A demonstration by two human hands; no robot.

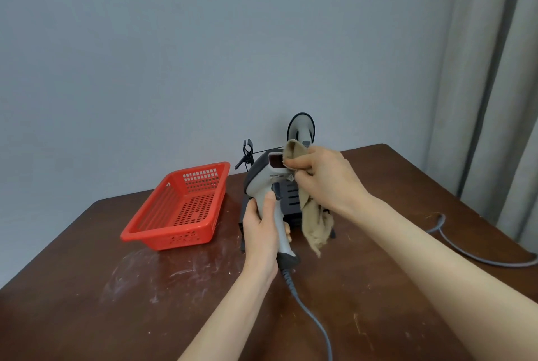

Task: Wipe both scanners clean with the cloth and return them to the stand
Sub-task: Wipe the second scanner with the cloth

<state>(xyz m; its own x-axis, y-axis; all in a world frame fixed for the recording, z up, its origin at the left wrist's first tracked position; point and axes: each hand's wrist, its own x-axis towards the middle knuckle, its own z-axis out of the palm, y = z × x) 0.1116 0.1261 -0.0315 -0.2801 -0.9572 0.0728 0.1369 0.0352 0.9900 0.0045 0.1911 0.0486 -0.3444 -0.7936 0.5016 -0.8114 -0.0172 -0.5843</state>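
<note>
Gripping scanner (pixel 263 183) handle w/ left hand (pixel 262 232); right hand (pixel 323 178) pinching cloth (pixel 313 215) against scanner window

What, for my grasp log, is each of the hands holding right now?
Left hand: closed round the scanner handle.
Right hand: closed on the cloth, bunched at the scanner's head.
</note>
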